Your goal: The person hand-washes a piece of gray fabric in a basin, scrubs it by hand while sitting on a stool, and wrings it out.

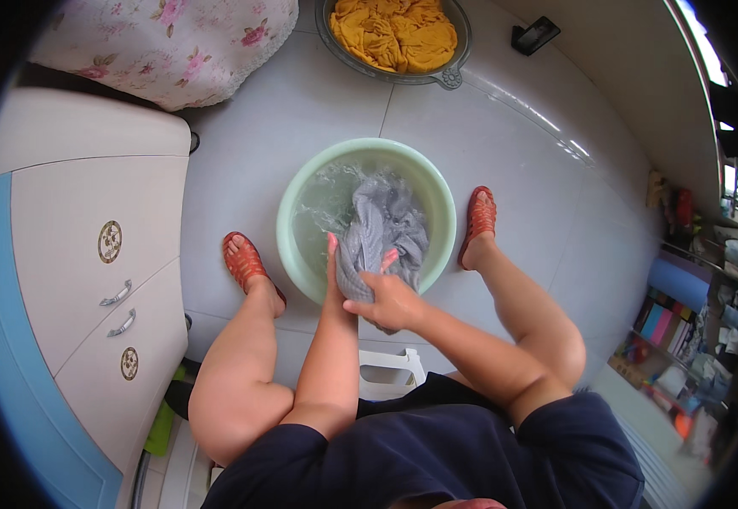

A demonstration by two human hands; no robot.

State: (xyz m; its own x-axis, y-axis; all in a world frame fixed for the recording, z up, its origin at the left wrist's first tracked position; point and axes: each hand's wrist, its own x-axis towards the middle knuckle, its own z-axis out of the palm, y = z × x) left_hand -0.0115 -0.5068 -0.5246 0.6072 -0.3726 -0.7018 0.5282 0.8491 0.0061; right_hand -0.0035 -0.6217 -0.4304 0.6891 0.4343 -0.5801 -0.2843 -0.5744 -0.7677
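A pale green plastic basin (285, 238) with water stands on the floor between my feet. Wet grey cloth (375, 229) hangs from my hands at the basin's near side, its far part lying in the water. My left hand (337, 267) is mostly hidden behind the cloth; a pink fingertip shows at its left edge, and whether those fingers are closed I cannot tell. From the right, my right hand (388, 299) grips the near end of the cloth, thumb and fingers around it.
Beyond the basin, a grey metal tub (420, 77) holds yellow cloth (394, 35). A black object (534, 35) lies by the wall. A white cabinet (89, 223) stands at left, a white plastic stool (394, 361) beneath me, and cluttered shelves (681, 318) at right.
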